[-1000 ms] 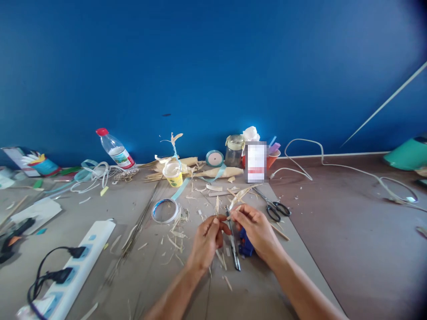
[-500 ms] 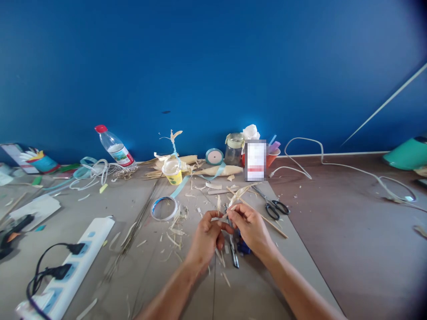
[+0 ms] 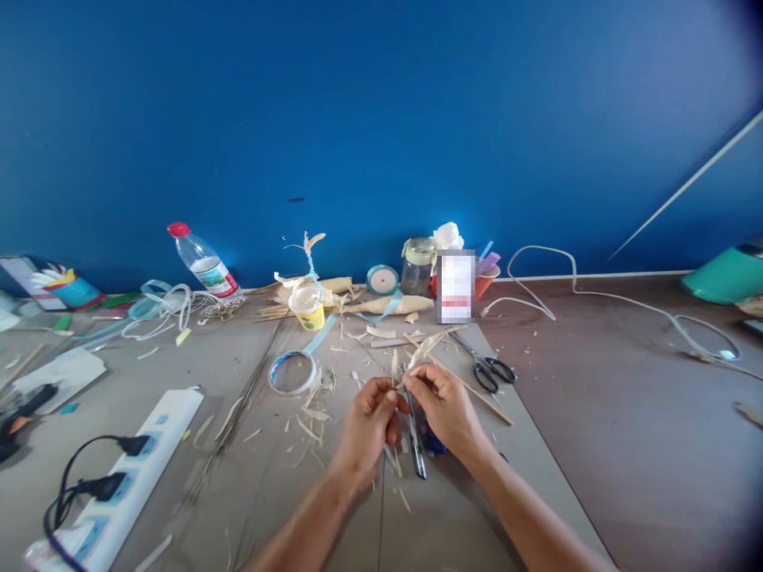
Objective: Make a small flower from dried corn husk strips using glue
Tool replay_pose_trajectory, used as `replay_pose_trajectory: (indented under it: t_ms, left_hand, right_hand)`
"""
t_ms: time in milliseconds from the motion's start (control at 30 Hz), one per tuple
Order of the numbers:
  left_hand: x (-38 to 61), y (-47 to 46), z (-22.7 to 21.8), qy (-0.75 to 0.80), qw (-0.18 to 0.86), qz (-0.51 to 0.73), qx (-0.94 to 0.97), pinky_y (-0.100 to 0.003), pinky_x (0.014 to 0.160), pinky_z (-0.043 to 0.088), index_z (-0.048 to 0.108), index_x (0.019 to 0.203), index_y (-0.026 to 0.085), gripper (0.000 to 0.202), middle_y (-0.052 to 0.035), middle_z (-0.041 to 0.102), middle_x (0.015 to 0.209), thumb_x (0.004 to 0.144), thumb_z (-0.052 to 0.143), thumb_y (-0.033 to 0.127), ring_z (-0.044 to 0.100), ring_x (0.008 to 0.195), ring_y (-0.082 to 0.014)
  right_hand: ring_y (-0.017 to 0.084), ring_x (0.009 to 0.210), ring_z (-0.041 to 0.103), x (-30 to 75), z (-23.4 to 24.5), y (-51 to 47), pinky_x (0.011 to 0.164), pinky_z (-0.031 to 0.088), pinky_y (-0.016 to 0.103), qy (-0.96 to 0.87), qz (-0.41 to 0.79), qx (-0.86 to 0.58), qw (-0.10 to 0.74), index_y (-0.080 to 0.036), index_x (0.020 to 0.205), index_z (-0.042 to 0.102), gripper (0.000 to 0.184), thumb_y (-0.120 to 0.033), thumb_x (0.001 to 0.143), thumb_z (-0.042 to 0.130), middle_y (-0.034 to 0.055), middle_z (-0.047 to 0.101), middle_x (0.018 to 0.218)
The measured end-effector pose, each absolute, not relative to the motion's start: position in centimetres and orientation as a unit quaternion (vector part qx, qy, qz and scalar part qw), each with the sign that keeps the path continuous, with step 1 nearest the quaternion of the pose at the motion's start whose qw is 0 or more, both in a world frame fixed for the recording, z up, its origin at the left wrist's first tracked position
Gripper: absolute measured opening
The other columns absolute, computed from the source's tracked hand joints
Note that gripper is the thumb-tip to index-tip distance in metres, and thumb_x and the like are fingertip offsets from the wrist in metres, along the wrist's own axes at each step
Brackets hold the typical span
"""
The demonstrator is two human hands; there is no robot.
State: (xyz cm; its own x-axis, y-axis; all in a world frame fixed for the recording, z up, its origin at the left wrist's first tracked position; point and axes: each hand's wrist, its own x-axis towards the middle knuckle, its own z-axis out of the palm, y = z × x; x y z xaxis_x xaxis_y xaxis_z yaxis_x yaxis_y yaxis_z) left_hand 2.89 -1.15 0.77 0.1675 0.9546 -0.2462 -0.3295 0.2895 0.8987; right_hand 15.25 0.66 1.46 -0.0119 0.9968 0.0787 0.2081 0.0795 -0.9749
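Note:
My left hand (image 3: 373, 425) and my right hand (image 3: 441, 403) meet low over the table, fingertips pinched together. A narrow, pale strip of dried husk (image 3: 394, 365) stands up from my left fingers, and both hands' fingertips close on its lower part. Part of that strip is hidden by the fingers. Below the hands lies a slim dark tool with a shiny handle (image 3: 420, 459), perhaps a craft knife. Partly covered by my right hand is a dark blue object (image 3: 435, 442) that I cannot make out. Husk scraps (image 3: 315, 414) are strewn to the left.
Black-handled scissors (image 3: 493, 373) and a thin stick (image 3: 477, 394) lie right of the hands. A tape roll (image 3: 272, 373), a yellow cup (image 3: 311, 319) and a tilted bottle (image 3: 215, 276) are farther left. A white power strip (image 3: 156, 462) with plugs occupies the near left.
My left thumb has lifted and closed toward the fingertips, and the upright strip has shifted slightly right. Both hands stay in nearly the same place.

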Motion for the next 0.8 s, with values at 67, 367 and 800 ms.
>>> replay_pose_trajectory:
  t_ms: [67,367,800]
  left_hand:
    - [2.9,-1.2,0.9,0.428,0.68,0.485,0.344,-0.017,0.039,0.023,0.052,0.086,0.015,0.021,0.0026,0.056,0.065,0.077,0.056,0.034,0.035,0.036,-0.0002]
    - [1.8,-0.8,1.3,0.354,0.797,0.442,0.212,-0.015,0.037,0.021,0.052,0.074,0.013,0.024,0.002,0.056,0.061,0.075,0.061,0.035,0.024,0.035,0.0013]
    - [1.9,-0.7,1.5,0.412,0.735,0.478,0.25,-0.016,0.038,0.019,0.045,0.065,0.015,0.026,0.0062,0.049,0.05,0.071,0.065,0.031,0.022,0.033,0.001]
  right_hand:
    - [0.011,0.056,0.048,15.3,1.4,0.7,0.054,0.039,0.022,-0.561,0.44,-0.523,0.467,-0.017,0.07,0.056,0.019,-0.033,0.078,0.052,-0.0011,0.055,0.063]
    - [0.01,0.056,0.047,15.6,1.6,1.0,0.055,0.039,0.022,-0.542,0.534,-0.448,0.471,-0.018,0.072,0.059,0.009,-0.026,0.072,0.058,-0.0026,0.055,0.065]
    - [0.009,0.057,0.047,15.7,1.5,0.9,0.055,0.038,0.021,-0.515,0.576,-0.438,0.459,-0.017,0.087,0.057,0.022,-0.035,0.074,0.058,-0.0019,0.054,0.071]
